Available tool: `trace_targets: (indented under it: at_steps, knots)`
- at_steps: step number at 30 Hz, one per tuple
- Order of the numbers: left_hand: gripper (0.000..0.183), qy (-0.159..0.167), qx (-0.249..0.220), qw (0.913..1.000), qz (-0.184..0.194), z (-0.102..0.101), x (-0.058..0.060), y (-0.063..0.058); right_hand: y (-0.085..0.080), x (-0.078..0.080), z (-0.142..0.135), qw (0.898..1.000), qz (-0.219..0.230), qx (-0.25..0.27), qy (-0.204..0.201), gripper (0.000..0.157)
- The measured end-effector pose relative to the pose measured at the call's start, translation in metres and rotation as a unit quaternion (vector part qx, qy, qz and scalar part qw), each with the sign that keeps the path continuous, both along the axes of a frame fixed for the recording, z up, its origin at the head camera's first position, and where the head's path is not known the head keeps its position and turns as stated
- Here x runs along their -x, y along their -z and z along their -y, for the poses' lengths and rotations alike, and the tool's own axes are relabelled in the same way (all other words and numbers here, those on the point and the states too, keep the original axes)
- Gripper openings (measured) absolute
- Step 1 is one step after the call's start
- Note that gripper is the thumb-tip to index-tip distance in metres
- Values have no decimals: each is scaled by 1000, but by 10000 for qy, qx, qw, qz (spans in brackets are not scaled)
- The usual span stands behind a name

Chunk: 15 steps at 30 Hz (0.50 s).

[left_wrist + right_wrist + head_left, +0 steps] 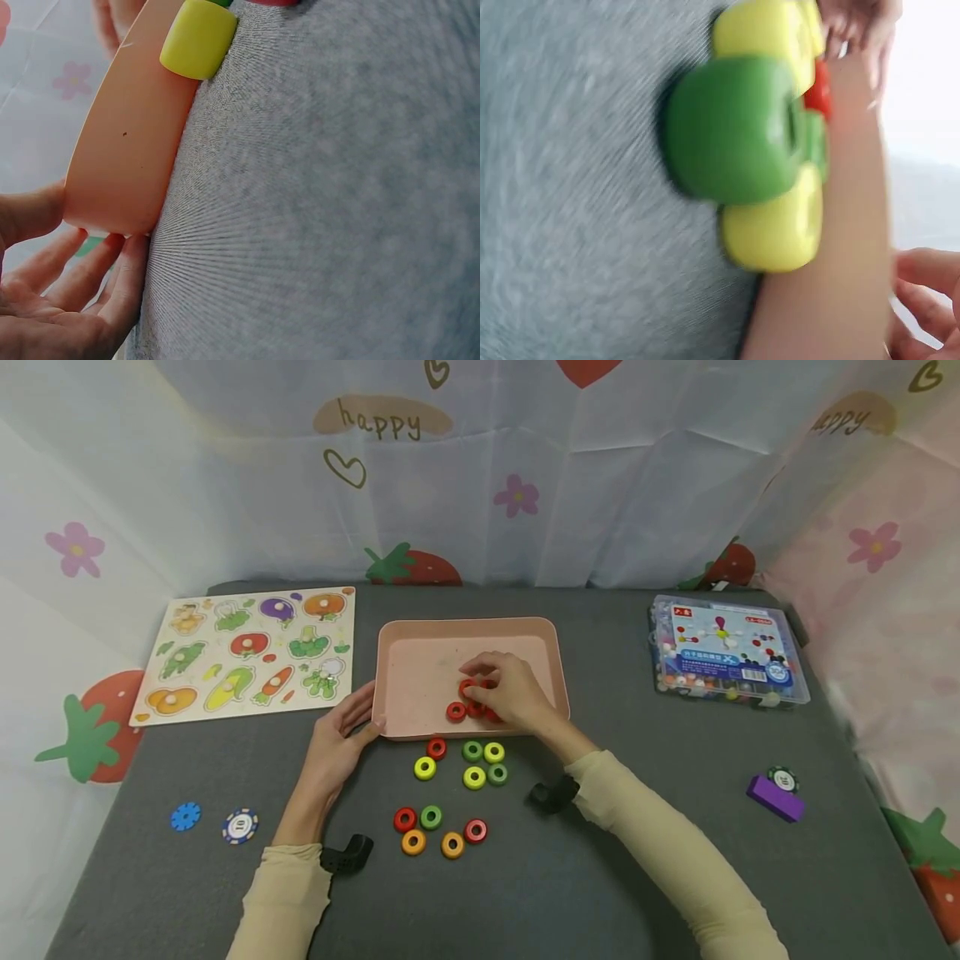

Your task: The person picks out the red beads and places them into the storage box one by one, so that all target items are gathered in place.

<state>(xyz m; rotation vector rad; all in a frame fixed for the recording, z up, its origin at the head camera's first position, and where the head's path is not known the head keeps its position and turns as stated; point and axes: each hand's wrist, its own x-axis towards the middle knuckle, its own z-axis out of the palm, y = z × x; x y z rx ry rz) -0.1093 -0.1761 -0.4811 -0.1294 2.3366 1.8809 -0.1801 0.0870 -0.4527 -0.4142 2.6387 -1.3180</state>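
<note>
Reaching over red rings (450,714) inside pink tray (412,677), right hand (513,689) has bent fingers; pinching one or not, cannot tell. Rings probably light, stiff, smooth, slightly slippery; best held across outer sides. Left hand (341,743) pinches tray corner. Yellow rings (467,778), green rings (491,777) on worktop (555,902), near side.

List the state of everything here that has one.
Tray, upright, red rings inside
Left hand, gripping tray corner
Right hand, at those rings, grip unclear
Plastic box, closed
Puzzle board, flat, face up
Loose rings, outside tray
Purple block, lying down
Blue discs, flat
Dark chip, beside block
</note>
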Motion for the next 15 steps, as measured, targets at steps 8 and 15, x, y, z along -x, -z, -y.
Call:
trace_targets:
  at_steps: [8, 15]
  knots:
    - [60, 35, 5, 10000, -72, 1, 1, 2, -14, -29, 6, 9881, -468, 668, -1305, 17]
    - [60, 46, 36, 9999, -83, 1, 1, 2, -9, -53, 8, 9781, 79, 419, -2035, 19]
